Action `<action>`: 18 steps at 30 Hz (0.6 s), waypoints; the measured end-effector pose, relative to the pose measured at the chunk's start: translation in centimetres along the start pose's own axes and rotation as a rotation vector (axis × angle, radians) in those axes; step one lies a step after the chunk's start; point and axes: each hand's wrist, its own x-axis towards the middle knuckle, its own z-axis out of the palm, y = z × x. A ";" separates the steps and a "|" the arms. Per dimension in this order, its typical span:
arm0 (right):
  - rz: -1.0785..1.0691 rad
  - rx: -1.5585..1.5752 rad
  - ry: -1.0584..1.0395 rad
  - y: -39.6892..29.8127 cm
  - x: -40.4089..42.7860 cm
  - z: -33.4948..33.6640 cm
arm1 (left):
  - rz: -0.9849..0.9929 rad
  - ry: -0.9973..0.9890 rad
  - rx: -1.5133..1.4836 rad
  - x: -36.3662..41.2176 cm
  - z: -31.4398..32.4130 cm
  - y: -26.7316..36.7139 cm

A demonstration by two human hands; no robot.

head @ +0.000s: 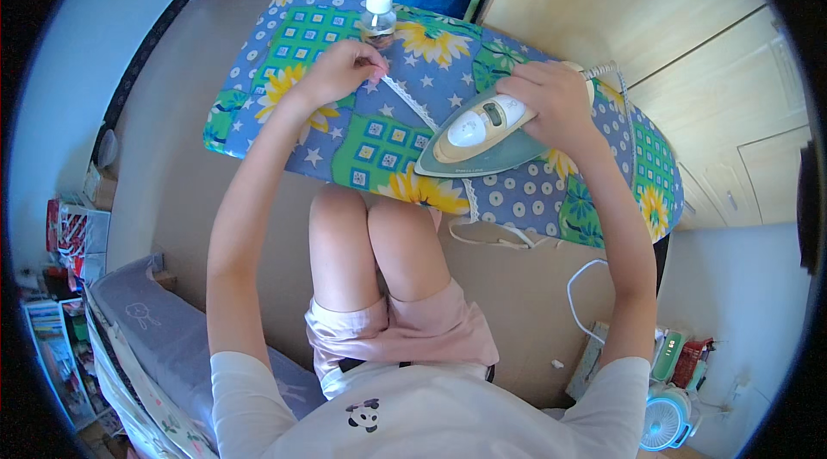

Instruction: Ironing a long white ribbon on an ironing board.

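Note:
My left hand (345,69) pinches one end of a narrow white lace trim (410,101) above the patterned ironing board (313,152). From there the trim runs down to the right and passes under the iron. Fingers of my right hand (549,97) wrap the handle of the clothes iron (481,136), which lies soleplate down with its tip towards the lower left. Another stretch of lace comes out below the iron and hangs over the board's near edge. A clear spray bottle (378,20) with a white top stands just beyond my left hand.
The iron's cord (627,104) rises behind the handle and trails along the board's right part. Pale wooden cabinets (646,13) stand close at the right. A grey cover with printed figures (168,323) is at the lower left. A small fan (665,423) is at the lower right.

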 end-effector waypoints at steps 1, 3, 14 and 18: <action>-0.017 -0.004 0.002 0.1 0.1 0.0 | -0.003 -0.001 0.000 -0.1 0.0 -0.1; -0.023 -0.006 0.002 0.4 0.1 0.0 | -0.006 0.139 0.308 -0.1 -0.1 0.2; -0.009 -0.004 -0.034 0.6 0.2 0.5 | 0.019 0.141 0.415 1.0 -4.5 -0.3; -0.034 0.029 -0.011 0.5 0.1 0.4 | 0.079 0.169 0.509 2.1 -6.1 -0.7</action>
